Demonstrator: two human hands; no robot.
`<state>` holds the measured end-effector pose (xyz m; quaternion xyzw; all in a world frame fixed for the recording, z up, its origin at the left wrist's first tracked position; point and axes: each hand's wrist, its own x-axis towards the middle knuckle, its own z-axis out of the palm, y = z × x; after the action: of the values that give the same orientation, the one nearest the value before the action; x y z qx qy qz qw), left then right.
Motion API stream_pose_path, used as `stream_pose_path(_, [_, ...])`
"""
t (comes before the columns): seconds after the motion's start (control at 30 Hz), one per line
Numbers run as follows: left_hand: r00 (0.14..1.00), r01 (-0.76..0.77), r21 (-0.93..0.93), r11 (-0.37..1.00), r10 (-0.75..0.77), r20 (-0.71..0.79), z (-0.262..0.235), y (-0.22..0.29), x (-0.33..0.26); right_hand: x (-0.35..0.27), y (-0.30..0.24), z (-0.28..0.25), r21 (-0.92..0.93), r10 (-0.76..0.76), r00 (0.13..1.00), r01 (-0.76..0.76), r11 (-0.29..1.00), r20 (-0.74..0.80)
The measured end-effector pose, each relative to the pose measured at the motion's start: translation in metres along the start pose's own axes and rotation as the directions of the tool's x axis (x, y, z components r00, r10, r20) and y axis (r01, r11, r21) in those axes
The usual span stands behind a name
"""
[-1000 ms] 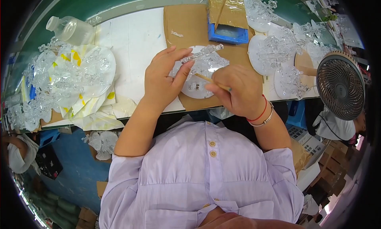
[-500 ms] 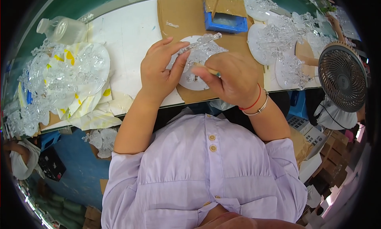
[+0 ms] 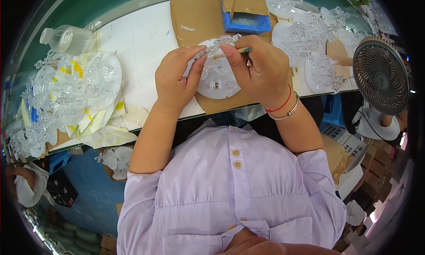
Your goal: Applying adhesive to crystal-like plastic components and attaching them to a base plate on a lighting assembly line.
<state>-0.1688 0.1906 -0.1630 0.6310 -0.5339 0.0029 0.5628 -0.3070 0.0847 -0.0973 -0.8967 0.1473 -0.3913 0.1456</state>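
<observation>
My left hand [image 3: 175, 78] pinches one end of a clear, knobbly plastic piece [image 3: 221, 41] between thumb and fingertips. The piece slants up to the right above a white round disc [image 3: 212, 92] that bears more clear pieces. In my right hand [image 3: 265, 69] a thin wooden stick [image 3: 244, 49] with a greenish end is gripped between thumb and fingers. Its pale other tip points left, close beneath the clear piece; whether they touch I cannot tell. Right thumb tip and clear piece overlap in view.
A brown cardboard sheet [image 3: 186, 16] lies under the disc. Behind it stands a blue box [image 3: 248, 23] with a cardboard lid. Clear pieces are heaped at left [image 3: 66, 93] and right [image 3: 305, 38]. A clear bottle [image 3: 73, 39] lies back left; a black fan [image 3: 381, 76] stands at right.
My right hand has moved up and slightly left with the stick, closer to the clear piece. My left hand still holds the piece, almost in place. The view has shifted slightly.
</observation>
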Motion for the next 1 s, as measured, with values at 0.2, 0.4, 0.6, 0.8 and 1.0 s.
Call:
stream_pose_path(0.2, [0.999, -0.042, 0.058, 0.997, 0.042, -0.009, 0.001, 0.0, 0.0, 0.003, 0.001, -0.007, -0.031, 0.056, 0.998, -0.055, 0.998, 0.022])
stream_pose_path(0.4, [0.998, -0.057, 0.104, 0.993, 0.06, -0.026, 0.003, 0.0, 0.0, -0.007, -0.001, -0.025, -0.004, 0.026, 0.998, -0.026, 1.0, 0.065])
stream_pose_path(0.6, [0.997, -0.066, 0.105, 0.992, 0.068, -0.023, 0.002, 0.0, 0.0, -0.025, 0.006, -0.042, 0.03, 0.107, 0.988, -0.112, 0.993, 0.114])
stream_pose_path(0.8, [0.998, -0.055, 0.098, 0.994, 0.057, -0.013, 0.002, -0.001, 0.0, -0.038, 0.016, -0.034, 0.155, 0.03, 0.996, -0.043, 0.987, 0.084])
stream_pose_path(1.0, [0.999, -0.042, 0.099, 0.994, 0.044, -0.012, 0.002, 0.0, 0.0, -0.038, 0.015, -0.043, 0.091, 0.082, 0.994, -0.089, 0.992, 0.077])
